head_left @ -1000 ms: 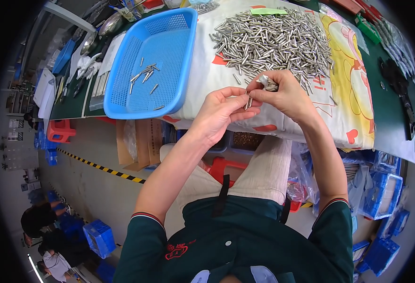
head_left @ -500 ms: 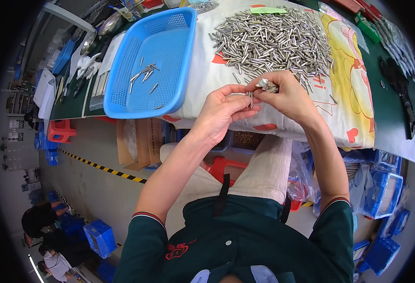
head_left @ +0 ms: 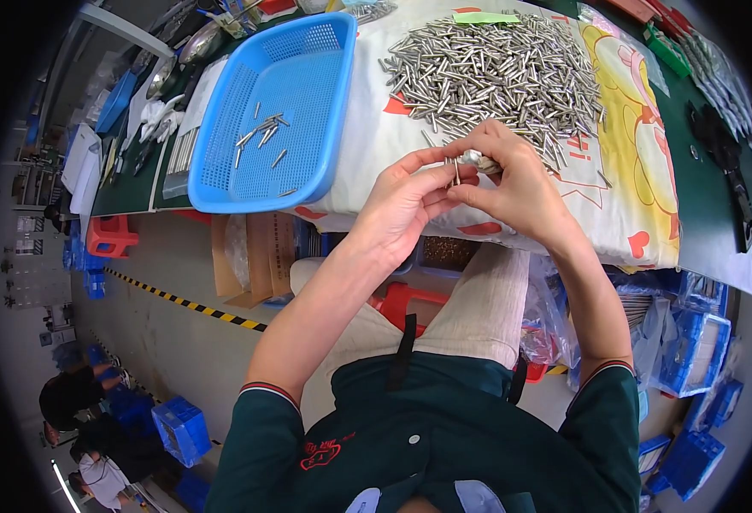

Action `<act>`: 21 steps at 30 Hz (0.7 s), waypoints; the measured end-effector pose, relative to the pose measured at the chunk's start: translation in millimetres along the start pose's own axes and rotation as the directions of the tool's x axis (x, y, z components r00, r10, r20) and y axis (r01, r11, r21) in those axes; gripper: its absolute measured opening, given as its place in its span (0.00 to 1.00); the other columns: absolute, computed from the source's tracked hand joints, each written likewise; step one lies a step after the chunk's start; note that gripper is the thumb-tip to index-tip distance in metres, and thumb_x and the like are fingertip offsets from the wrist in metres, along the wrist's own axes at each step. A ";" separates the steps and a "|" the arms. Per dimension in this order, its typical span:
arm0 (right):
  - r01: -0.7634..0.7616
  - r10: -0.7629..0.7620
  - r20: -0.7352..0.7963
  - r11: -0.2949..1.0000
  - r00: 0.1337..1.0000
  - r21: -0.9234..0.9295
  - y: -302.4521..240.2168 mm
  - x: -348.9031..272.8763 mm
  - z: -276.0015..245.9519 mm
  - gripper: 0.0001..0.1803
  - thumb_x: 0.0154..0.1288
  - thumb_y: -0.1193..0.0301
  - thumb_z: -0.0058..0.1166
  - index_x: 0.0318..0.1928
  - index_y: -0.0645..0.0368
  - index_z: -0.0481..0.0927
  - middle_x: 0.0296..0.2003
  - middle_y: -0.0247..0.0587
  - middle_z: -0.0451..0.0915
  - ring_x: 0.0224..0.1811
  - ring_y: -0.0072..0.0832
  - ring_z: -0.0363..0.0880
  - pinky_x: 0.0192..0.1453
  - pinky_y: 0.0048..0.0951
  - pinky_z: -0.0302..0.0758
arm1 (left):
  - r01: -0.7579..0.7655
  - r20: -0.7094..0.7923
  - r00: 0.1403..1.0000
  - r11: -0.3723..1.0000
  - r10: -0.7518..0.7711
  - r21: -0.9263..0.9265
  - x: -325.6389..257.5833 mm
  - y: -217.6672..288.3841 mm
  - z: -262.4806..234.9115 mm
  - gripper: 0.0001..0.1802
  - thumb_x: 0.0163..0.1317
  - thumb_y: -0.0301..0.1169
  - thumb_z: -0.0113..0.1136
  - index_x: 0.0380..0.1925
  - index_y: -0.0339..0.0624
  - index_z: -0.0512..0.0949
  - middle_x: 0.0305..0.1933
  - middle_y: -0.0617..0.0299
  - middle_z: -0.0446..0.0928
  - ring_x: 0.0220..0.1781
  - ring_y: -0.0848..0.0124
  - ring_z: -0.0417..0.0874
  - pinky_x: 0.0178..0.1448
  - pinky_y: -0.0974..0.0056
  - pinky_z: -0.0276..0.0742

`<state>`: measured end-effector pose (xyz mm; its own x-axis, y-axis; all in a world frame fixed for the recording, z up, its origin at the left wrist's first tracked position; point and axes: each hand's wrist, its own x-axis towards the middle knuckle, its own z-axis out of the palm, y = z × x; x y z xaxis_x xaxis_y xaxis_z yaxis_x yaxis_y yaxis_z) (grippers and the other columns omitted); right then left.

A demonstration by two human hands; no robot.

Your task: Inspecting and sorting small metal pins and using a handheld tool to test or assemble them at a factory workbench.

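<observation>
Over the near edge of the cloth-covered table, both hands meet. Thin metal pins are pinched upright in the fingers of my left hand. My right hand curls round a crumpled whitish cloth, its fingertips close against the pins. How many pins are held is too small to tell. Just beyond the hands lies a large heap of silvery metal pins. To the left stands a blue perforated plastic basket with several similar pins on its bottom.
A printed cloth covers the tabletop under the heap. A green slip rests at the heap's far edge. Tools and white gloves lie left of the basket. Below are a cardboard box and a red stool.
My right hand has shifted slightly, its fingers now arching higher and further over the pins. The cloth has turned with it. The basket and heap look the same.
</observation>
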<state>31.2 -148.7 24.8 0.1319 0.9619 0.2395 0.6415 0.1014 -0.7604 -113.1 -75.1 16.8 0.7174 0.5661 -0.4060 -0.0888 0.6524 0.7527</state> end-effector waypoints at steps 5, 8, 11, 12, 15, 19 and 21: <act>0.095 -0.096 -0.048 0.995 0.994 -0.025 -1.0 0.9 2.0 0.18 0.42 0.72 0.60 0.38 0.61 0.78 0.32 0.42 0.71 0.36 0.36 0.73 0.40 0.33 0.71 | 0.000 0.040 0.999 0.996 0.004 -0.084 1.7 -2.9 -4.1 0.17 0.60 0.27 0.53 0.48 0.34 0.66 0.43 0.53 0.76 0.46 0.67 0.78 0.54 0.63 0.73; 0.108 -0.111 -0.059 0.993 0.992 -0.044 -2.1 -0.7 2.5 0.18 0.42 0.72 0.60 0.38 0.61 0.77 0.32 0.41 0.71 0.34 0.35 0.74 0.38 0.32 0.71 | -0.011 0.040 0.999 0.997 0.014 -0.078 2.2 -4.2 -4.0 0.16 0.61 0.26 0.53 0.49 0.35 0.67 0.42 0.53 0.76 0.46 0.67 0.78 0.53 0.63 0.73; 0.106 -0.109 -0.073 0.993 0.991 -0.047 -2.1 -1.6 3.7 0.17 0.42 0.72 0.61 0.38 0.61 0.77 0.32 0.41 0.71 0.30 0.33 0.74 0.35 0.31 0.72 | 0.002 0.021 1.000 0.997 0.000 -0.071 1.0 -4.7 -0.2 0.19 0.62 0.25 0.48 0.54 0.34 0.65 0.45 0.55 0.74 0.48 0.68 0.77 0.56 0.63 0.72; 0.118 -0.122 -0.078 0.991 0.989 -0.058 -1.5 -1.6 3.9 0.17 0.43 0.72 0.61 0.38 0.61 0.77 0.32 0.41 0.71 0.30 0.32 0.75 0.34 0.31 0.72 | 0.002 0.022 1.000 0.997 0.000 -0.071 1.1 -5.3 0.4 0.19 0.62 0.25 0.48 0.54 0.34 0.65 0.45 0.55 0.74 0.48 0.68 0.77 0.56 0.63 0.72; 0.144 -0.149 -0.087 0.988 0.985 -0.055 -1.1 -0.9 4.3 0.17 0.43 0.72 0.61 0.37 0.61 0.77 0.33 0.40 0.71 0.29 0.32 0.75 0.33 0.30 0.73 | -0.017 0.021 1.000 0.993 0.020 -0.119 0.3 -5.4 0.1 0.16 0.61 0.27 0.52 0.49 0.34 0.67 0.41 0.54 0.76 0.45 0.68 0.78 0.53 0.64 0.73; 0.153 -0.151 -0.107 0.988 0.983 0.002 -3.9 -2.2 0.6 0.17 0.43 0.74 0.62 0.38 0.60 0.77 0.32 0.39 0.71 0.30 0.31 0.74 0.32 0.28 0.73 | -0.014 0.093 0.995 0.995 0.023 -0.097 -4.7 -0.6 0.3 0.15 0.64 0.31 0.47 0.48 0.34 0.69 0.44 0.54 0.75 0.47 0.69 0.78 0.54 0.63 0.73; 0.170 -0.170 -0.124 0.985 0.978 -0.007 -1.8 -3.1 0.1 0.17 0.42 0.74 0.62 0.38 0.60 0.77 0.32 0.39 0.71 0.30 0.31 0.74 0.32 0.28 0.73 | -0.018 0.123 0.992 0.998 0.026 -0.068 -7.4 2.8 0.6 0.16 0.65 0.33 0.46 0.48 0.33 0.69 0.46 0.54 0.75 0.49 0.69 0.77 0.56 0.63 0.72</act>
<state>29.6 -151.8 25.3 0.1138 0.8916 0.4384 0.6602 0.2619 -0.7040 -118.2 -77.8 22.2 0.7942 0.5167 -0.3199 -0.1482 0.6751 0.7227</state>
